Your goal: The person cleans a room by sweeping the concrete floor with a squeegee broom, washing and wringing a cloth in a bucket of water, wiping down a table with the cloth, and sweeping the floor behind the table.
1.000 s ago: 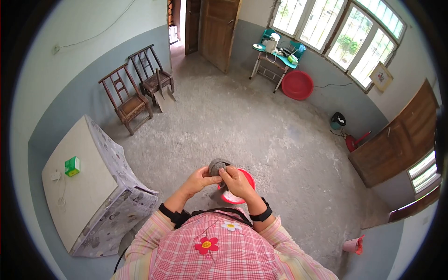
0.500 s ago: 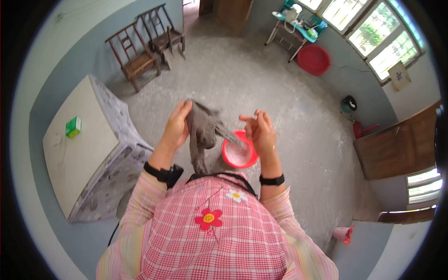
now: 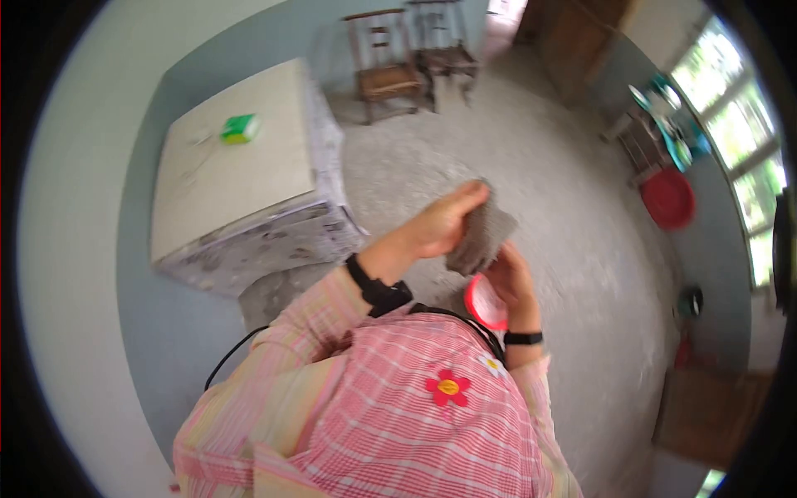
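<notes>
A grey-brown, damp-looking cloth (image 3: 483,236) hangs bunched in front of me at about waist height. My left hand (image 3: 447,222) is closed on its upper left side, thumb along the top edge. At the cloth's lower right corner, my right hand (image 3: 512,280) has its fingers curled against it, the fingertips partly hidden behind the fabric. On the floor below, a red basin (image 3: 485,304) holds pale, soapy-looking water and is partly covered by my right hand and apron.
To the left stands a table (image 3: 241,183) draped with a patterned cloth, bearing a green packet (image 3: 240,129). Two wooden chairs (image 3: 388,81) (image 3: 446,60) line the back wall. A teal stand (image 3: 664,124) and another red basin (image 3: 667,199) are at the right, near the windows.
My view has turned left. The cloth has gone from hanging loosely out of my left hand to a compact bunch, and my right hand has come from apart to touching it.
</notes>
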The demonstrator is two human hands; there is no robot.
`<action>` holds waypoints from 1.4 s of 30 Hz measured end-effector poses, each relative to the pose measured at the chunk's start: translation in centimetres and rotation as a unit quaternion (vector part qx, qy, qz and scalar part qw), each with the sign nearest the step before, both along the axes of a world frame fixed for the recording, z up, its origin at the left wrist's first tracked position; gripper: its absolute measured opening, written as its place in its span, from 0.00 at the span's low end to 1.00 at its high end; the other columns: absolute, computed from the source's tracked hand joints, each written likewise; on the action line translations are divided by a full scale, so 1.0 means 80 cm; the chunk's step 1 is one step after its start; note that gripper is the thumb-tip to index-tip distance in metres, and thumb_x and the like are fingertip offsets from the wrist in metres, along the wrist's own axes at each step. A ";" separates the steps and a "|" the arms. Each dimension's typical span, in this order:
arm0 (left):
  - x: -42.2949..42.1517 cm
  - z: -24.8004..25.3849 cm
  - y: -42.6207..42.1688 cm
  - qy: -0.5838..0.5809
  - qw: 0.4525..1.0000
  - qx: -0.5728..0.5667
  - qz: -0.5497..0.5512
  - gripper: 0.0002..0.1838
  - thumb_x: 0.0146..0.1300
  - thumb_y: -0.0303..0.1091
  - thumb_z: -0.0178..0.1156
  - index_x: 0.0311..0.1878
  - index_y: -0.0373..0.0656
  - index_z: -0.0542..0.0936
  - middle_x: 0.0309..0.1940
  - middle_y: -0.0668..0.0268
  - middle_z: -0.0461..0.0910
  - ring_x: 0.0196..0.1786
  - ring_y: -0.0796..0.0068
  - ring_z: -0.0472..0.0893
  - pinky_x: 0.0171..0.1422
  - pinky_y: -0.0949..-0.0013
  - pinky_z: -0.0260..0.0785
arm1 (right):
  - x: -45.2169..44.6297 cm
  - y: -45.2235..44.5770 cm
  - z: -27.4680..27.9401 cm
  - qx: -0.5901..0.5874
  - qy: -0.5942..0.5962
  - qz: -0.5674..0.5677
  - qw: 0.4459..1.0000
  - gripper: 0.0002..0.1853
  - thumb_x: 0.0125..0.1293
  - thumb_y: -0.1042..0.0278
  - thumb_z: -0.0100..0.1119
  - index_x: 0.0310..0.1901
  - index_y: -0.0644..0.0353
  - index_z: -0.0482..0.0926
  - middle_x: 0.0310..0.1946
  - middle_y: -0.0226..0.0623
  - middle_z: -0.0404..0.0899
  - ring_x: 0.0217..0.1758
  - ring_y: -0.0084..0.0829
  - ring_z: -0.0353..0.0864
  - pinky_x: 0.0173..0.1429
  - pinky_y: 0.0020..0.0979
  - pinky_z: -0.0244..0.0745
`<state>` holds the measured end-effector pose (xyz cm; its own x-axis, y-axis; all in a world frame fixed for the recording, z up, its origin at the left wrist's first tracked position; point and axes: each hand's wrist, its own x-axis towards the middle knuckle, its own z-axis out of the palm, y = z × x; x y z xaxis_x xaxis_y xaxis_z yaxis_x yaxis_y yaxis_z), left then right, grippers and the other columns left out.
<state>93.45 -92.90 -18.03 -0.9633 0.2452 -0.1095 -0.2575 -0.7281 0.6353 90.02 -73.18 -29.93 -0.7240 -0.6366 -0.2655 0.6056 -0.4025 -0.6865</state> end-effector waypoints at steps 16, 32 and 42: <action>0.030 -0.101 -0.099 0.114 0.721 -0.678 0.087 0.38 0.45 0.30 0.65 0.63 0.34 0.63 0.58 0.41 0.67 0.62 0.50 0.67 0.66 0.63 0.59 | -0.020 0.050 0.067 0.308 0.304 -0.172 0.885 0.29 0.53 0.81 0.57 0.61 0.66 0.67 0.50 0.35 0.74 0.51 0.25 0.73 0.56 0.27 0.67; -0.028 0.064 -0.160 0.156 0.901 -0.389 0.108 0.16 0.63 0.43 0.57 0.47 0.41 0.77 0.42 0.70 0.79 0.46 0.77 0.77 0.50 0.72 0.69 | -0.064 0.032 0.223 0.161 0.268 -0.198 0.929 0.16 0.68 0.60 0.52 0.50 0.64 0.72 0.40 0.29 0.75 0.45 0.22 0.73 0.50 0.24 0.68; 0.049 -0.257 -0.128 -0.331 0.924 -0.053 -0.181 0.37 0.63 0.58 0.51 0.67 0.41 0.62 0.61 0.56 0.68 0.66 0.63 0.65 0.66 0.60 0.60 | 0.039 0.038 -0.060 0.150 -0.106 0.015 0.983 0.28 0.67 0.53 0.48 0.59 0.68 0.67 0.57 0.46 0.71 0.60 0.37 0.71 0.64 0.41 0.66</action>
